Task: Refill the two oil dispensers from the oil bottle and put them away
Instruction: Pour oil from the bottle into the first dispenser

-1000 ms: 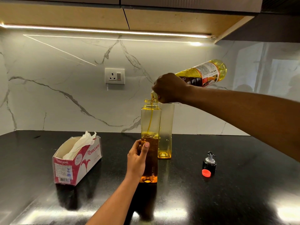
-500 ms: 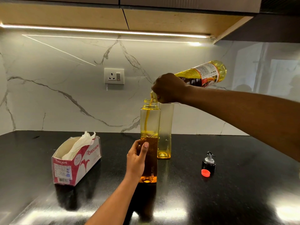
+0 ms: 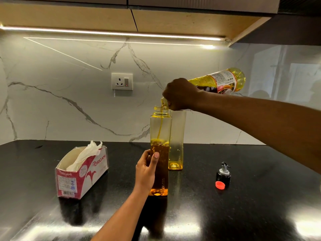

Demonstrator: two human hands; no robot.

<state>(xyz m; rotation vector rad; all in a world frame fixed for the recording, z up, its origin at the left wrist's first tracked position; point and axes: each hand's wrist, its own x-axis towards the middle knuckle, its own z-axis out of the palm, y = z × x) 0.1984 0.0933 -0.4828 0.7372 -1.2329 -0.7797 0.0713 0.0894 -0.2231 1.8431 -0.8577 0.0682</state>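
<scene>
I look down on a glossy black worktop (image 3: pixel 260 202) that meets a white veined marble wall (image 3: pixel 69 110). A wall socket (image 3: pixel 122 81) sits at twelve o'clock, and a light strip (image 3: pixel 104 33) runs under the cabinets above.

From the near dispenser (image 3: pixel 160 129), an opened tissue box (image 3: pixel 83 176) lies at nine o'clock. At three o'clock a black pourer top (image 3: pixel 223 173) stands with a red cap (image 3: pixel 219 184) just beside it.

The left hand (image 3: pixel 145 169) wraps the near dispenser, which is upright mid-worktop and over half full. The right hand (image 3: pixel 180 95) grasps the tilted oil bottle (image 3: pixel 220 80) near its neck, and oil streams into the dispenser's mouth.

The second dispenser (image 3: pixel 177 136), nearly empty, stands close behind at one o'clock. The right hand hides its top, and I cannot tell whether the two dispensers touch.
</scene>
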